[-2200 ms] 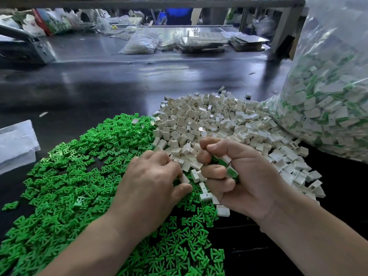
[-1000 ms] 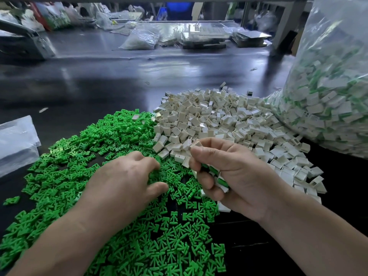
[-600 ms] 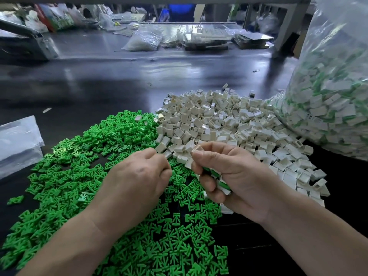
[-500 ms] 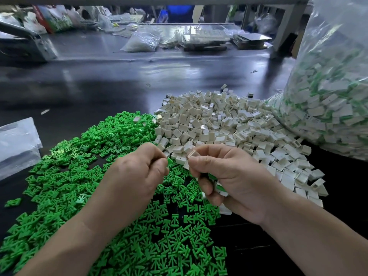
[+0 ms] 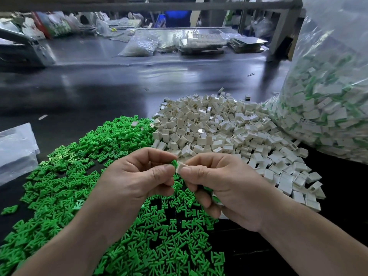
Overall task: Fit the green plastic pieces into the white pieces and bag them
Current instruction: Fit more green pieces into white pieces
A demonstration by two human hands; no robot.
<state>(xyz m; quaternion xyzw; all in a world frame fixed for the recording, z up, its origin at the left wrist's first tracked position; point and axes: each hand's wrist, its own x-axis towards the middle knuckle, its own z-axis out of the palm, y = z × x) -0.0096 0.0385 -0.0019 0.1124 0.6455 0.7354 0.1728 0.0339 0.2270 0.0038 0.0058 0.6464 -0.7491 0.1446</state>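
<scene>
A spread of small flat bright-green plastic pieces (image 5: 65, 176) covers the near left of the dark glossy tabletop (image 5: 111, 84). Above it the left hand (image 5: 137, 176) pinches one green piece (image 5: 174, 163) between thumb and forefinger, touching the small boxy white piece (image 5: 181, 167) pinched by the right hand (image 5: 223, 188). Farther right lies a heap of hollow white plastic pieces (image 5: 229, 128), then a clear crinkled plastic bag (image 5: 330, 92) of assembled pieces.
</scene>
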